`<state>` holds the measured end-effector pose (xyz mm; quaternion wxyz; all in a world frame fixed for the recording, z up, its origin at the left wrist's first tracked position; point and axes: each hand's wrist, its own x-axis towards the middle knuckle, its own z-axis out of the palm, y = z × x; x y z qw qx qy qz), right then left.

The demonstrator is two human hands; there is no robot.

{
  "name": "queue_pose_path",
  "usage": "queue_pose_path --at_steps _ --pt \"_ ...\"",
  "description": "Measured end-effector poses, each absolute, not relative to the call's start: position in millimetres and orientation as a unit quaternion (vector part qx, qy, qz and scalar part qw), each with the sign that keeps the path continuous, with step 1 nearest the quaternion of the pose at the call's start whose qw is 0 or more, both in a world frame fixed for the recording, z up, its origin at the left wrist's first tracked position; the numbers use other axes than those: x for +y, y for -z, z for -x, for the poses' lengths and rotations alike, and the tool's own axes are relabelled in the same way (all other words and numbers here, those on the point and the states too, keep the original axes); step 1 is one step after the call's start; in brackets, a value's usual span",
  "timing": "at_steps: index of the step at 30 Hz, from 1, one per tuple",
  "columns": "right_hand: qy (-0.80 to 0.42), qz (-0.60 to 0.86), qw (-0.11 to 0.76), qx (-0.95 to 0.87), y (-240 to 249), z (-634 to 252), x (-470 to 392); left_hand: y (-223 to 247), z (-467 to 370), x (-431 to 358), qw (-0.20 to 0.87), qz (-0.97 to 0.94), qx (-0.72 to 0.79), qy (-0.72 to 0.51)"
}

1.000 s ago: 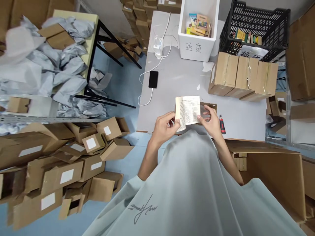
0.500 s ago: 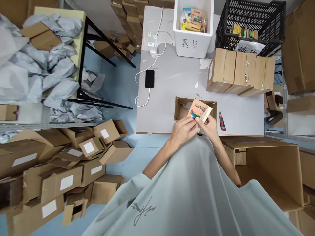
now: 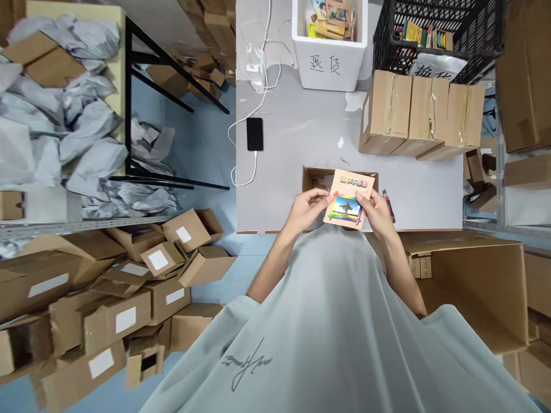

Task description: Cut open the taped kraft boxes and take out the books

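A small pink booklet (image 3: 349, 198) with a tree picture on its cover faces up, held in front of my body. My left hand (image 3: 307, 210) grips its left edge between thumb and fingers. On its right edge, my right hand (image 3: 375, 210) pinches with the thumb on the cover. Behind and below the booklet is an open cardboard box (image 3: 313, 178) at the table's front edge, its inside mostly hidden. A red and black utility knife (image 3: 390, 207) lies just right of my right hand, partly covered by it.
On the grey table (image 3: 293, 132) are a phone (image 3: 255, 134) with a white cable, a white bin (image 3: 329, 69), a black crate (image 3: 477, 34) and three cartons (image 3: 390, 109). A large open carton (image 3: 477, 292) stands at right; several boxes (image 3: 118, 318) lie at left.
The booklet has turned from tilted to nearly upright, its cover now fully in view. My hands have moved apart to its two side edges. The view has shifted slightly.
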<state>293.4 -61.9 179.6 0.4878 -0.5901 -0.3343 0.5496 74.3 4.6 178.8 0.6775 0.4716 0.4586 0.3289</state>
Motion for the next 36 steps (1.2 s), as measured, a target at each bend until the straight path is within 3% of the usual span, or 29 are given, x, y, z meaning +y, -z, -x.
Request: queue_pose_path --at_steps 3,8,14,22,27,30,34,36 --pt "-0.503 0.612 0.498 -0.352 -178 -295 -55 -175 -78 5 0.684 -0.418 0.486 -0.349" --pt "-0.304 0.696 0.496 -0.42 -201 -276 -57 -173 -86 1 0.652 -0.364 0.516 -0.421" --pt "-0.314 0.685 0.374 -0.54 -210 -239 -65 -189 -107 -14 0.616 -0.405 0.508 -0.446" --pt "-0.465 0.628 0.509 -0.362 -196 -290 -54 -181 -103 -5 0.568 -0.453 0.533 -0.433" --pt "-0.51 0.609 0.521 -0.313 -196 -301 -57 -181 -101 0 0.655 -0.426 0.491 -0.384" --pt "-0.49 0.622 0.519 -0.322 -190 -298 -55 -188 -106 0 0.626 -0.446 0.492 -0.408" --pt "-0.347 0.685 0.515 -0.379 -198 -287 -59 -194 -113 -4 0.555 -0.486 0.507 -0.445" --pt "-0.337 0.687 0.503 -0.402 -207 -276 -66 -197 -118 -9 0.525 -0.497 0.509 -0.468"
